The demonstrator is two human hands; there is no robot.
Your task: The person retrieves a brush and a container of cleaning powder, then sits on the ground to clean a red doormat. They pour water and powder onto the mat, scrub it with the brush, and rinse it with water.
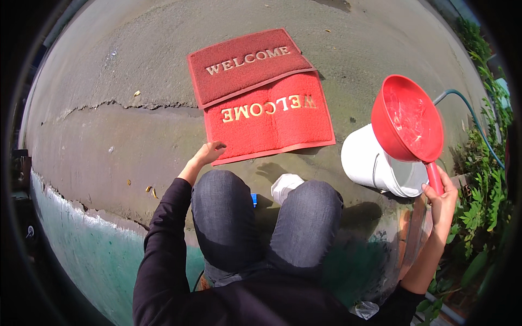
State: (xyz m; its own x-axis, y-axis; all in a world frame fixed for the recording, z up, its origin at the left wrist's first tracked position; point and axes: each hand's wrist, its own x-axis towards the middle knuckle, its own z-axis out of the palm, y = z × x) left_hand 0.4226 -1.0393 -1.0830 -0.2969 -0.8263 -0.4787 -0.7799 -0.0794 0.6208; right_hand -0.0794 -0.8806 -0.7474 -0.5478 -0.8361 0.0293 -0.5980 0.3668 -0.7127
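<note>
My right hand is wrapped round the handle of a red plastic water dipper, raised over a white bucket on the right. Clear water glints inside the dipper's bowl. Below it, the bucket's mouth is partly hidden. In front of my knees, a bright red doormat lies flat on the ground. A darker red doormat overlaps its far edge; both carry pale lettering. My left hand is by the near left corner of the brighter mat, fingers loosely bent and apart, holding nothing; whether it touches the mat I cannot tell.
A green hose curves from behind the dipper toward leafy plants along the right edge. A crack runs across the concrete. Between my knees are a white object and a small blue one.
</note>
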